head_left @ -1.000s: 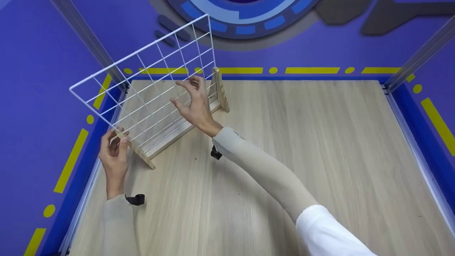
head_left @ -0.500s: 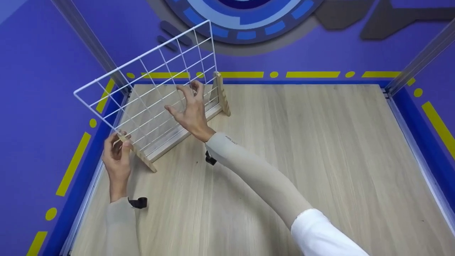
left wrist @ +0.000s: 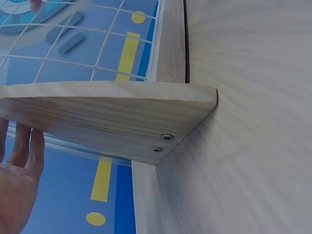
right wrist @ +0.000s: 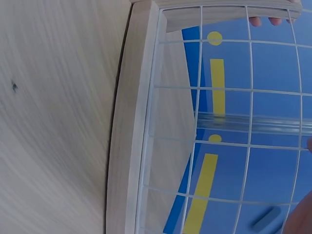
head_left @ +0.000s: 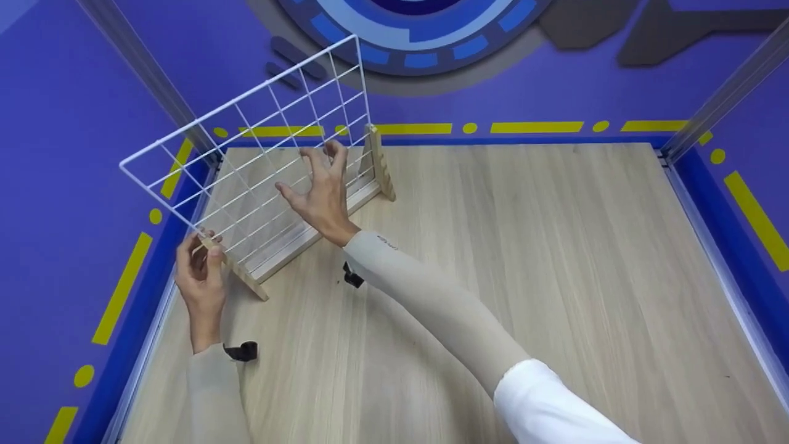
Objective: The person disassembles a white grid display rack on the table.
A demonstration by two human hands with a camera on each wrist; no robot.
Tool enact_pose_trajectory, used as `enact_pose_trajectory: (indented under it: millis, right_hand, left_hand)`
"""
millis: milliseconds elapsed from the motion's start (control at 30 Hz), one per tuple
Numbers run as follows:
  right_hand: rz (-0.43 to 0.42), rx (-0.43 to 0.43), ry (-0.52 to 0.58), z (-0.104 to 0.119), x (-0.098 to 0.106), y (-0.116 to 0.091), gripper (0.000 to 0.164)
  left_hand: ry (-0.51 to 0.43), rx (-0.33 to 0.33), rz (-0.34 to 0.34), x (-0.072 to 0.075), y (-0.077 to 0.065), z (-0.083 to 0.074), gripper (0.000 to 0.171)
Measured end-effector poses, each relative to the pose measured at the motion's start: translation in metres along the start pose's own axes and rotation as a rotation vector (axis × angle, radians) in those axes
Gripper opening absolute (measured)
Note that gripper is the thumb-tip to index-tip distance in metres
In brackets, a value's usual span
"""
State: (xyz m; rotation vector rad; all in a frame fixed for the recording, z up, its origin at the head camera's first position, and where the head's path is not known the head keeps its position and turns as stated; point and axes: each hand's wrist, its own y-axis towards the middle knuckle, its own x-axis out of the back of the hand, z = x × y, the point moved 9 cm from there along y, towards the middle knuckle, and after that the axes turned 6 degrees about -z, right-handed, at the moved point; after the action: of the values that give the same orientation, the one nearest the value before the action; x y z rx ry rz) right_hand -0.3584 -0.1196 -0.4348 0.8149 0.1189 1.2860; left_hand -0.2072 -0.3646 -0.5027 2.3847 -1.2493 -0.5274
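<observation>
A white wire grid panel (head_left: 234, 102) leans back in a wooden stand with a low base bar (head_left: 290, 254) and two upright end pieces. My left hand (head_left: 202, 287) grips the top of the near left end piece (head_left: 248, 280), thumb in front and fingers behind. In the left wrist view, two screws (left wrist: 166, 137) show on that end piece. In front of the grid is my right hand (head_left: 320, 197), thumb spread away from the bent fingers, whose tips are at the wires. Whether they touch them, I cannot tell.
The stand sits at the back left of a wood-grain table (head_left: 524, 277). Blue-purple walls with yellow dashes (head_left: 536, 127) enclose it. The right end piece (head_left: 380, 166) stands near the back wall. A metal corner post (head_left: 142, 68) rises behind the grid.
My right hand has shifted slightly left along the grid, and its thumb has spread further from the fingers. The left hand keeps its grip; grid and stand stay in place.
</observation>
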Motion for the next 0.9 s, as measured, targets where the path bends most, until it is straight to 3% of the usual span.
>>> enact_pose_trajectory:
  millis: [333,567,900]
  right_hand:
    - [-0.013,-0.012,0.012,-0.002,0.004,0.003,0.062]
    - [-0.055,0.013,0.023,0.001,0.006,0.001,0.06]
    - [-0.057,-0.001,0.019,0.014,0.011,0.016,0.062]
  left_hand:
    - [-0.022,0.018,-0.018,-0.002,-0.001,0.004,0.041]
    - [-0.008,0.02,0.008,-0.001,-0.002,0.002,0.042]
    - [-0.023,0.021,-0.001,0.0,0.0,0.005,0.041]
